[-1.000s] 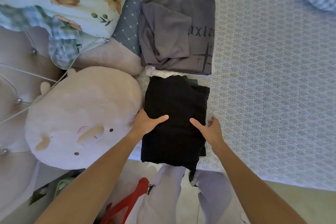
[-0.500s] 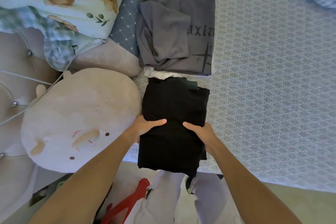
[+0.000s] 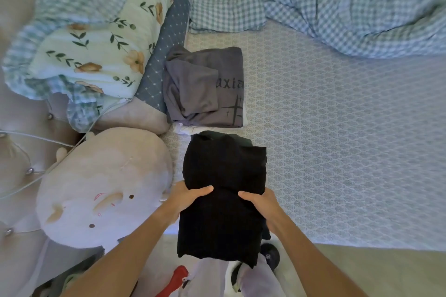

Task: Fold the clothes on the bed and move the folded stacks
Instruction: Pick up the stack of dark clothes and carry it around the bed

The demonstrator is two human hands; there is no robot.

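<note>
A folded black stack [image 3: 223, 171] lies at the near edge of the bed, its near end overhanging the edge. My left hand [image 3: 187, 196] grips its left side, thumb on top and fingers beneath. My right hand [image 3: 261, 201] grips its right side the same way. Beyond it rests a folded grey stack [image 3: 205, 87] with dark lettering, a white garment [image 3: 187, 129] showing under its near edge.
A round plush pillow [image 3: 103, 185] sits just left of the black stack. A floral pillow [image 3: 96, 38] and a dotted blue pillow [image 3: 166, 55] lie further back. A rumpled checked blanket [image 3: 325, 0] covers the far right. The patterned sheet [image 3: 337, 140] stretches to the right.
Both hands have closed on the black stack's sides and it has shifted slightly towards me. The view has pulled back, showing more of the bed and the blanket.
</note>
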